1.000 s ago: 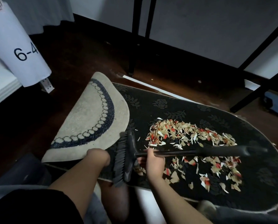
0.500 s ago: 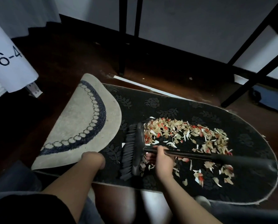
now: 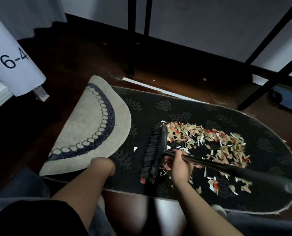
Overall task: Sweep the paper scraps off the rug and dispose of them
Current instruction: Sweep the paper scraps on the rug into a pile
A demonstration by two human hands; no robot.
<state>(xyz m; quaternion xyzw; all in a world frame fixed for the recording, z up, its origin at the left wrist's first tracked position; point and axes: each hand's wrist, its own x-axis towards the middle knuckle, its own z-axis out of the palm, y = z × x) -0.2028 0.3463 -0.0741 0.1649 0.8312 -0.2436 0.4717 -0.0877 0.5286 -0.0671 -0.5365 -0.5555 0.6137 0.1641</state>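
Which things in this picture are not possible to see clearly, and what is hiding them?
All in the head view:
- Left hand: its fingers are folded out of sight at the flipped rug edge, so its hold is unclear.
- Broom: the handle's far end is blurred and runs off the right edge.
- Paper scraps: some lie hidden under the brush head and the right hand.
- Where the scraps will be thrown away: no bin or dustpan shows.
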